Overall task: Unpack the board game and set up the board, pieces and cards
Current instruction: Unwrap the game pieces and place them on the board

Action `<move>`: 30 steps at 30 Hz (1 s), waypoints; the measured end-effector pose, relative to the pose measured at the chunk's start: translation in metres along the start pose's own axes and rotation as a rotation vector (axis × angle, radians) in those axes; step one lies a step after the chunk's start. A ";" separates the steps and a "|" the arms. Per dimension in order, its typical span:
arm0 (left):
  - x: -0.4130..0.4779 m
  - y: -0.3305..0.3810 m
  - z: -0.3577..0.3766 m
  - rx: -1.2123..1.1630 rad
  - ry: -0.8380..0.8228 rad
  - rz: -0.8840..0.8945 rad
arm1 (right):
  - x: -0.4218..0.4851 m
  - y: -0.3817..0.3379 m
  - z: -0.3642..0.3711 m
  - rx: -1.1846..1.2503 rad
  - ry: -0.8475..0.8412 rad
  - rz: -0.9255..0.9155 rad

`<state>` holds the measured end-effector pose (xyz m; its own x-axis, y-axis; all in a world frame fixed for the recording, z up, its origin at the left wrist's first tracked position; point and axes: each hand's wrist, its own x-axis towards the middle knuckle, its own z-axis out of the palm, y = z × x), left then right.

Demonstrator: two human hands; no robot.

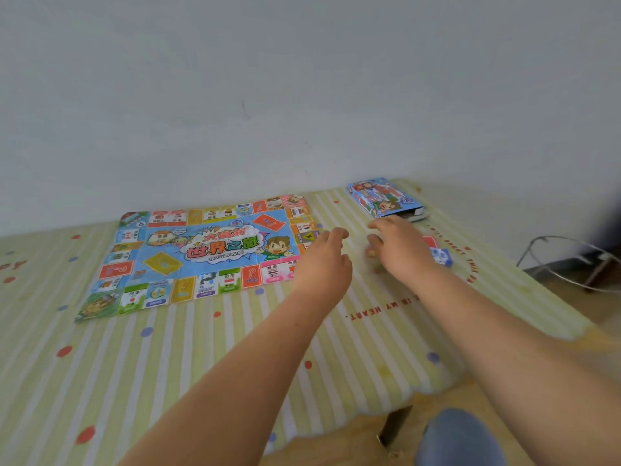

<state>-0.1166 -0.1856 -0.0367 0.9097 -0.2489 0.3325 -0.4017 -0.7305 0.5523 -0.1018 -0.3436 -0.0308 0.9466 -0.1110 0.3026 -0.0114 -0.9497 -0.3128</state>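
The paper game board (pixel 201 253) lies unfolded and flat on the striped tablecloth (pixel 168 358), left of centre. The blue game box (pixel 383 196) lies at the table's far right by the wall, its near end open with something pale showing inside. My left hand (pixel 324 260) hovers over the board's right edge, fingers loosely curled, holding nothing. My right hand (pixel 400 247) reaches out just in front of the box, fingers spread over small items in a clear bag (pixel 374 260) that is mostly hidden. A red card (pixel 429 242) and a blue-and-white piece (pixel 443 256) lie beside that hand.
The table stands against a pale wall (pixel 302 95). Its right edge drops to a wooden floor, where a metal wire frame (pixel 571 264) stands. The table's near right corner and one leg (pixel 395 425) show above my knee (pixel 460 435).
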 end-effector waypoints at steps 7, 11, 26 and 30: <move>-0.001 0.014 0.018 0.139 -0.080 0.180 | 0.010 0.027 -0.010 -0.142 -0.085 0.048; 0.003 0.014 0.020 0.226 -0.093 0.237 | 0.014 0.031 -0.012 -0.189 -0.218 0.075; 0.014 0.003 0.013 0.140 -0.115 0.047 | 0.021 0.033 -0.015 -0.307 -0.250 0.253; 0.004 0.008 0.015 0.076 -0.089 0.042 | 0.025 0.030 -0.013 -0.286 -0.228 0.313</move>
<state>-0.1150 -0.2017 -0.0422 0.8994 -0.3330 0.2831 -0.4334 -0.7636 0.4786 -0.0826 -0.3789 -0.0206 0.9297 -0.3678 0.0187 -0.3649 -0.9269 -0.0878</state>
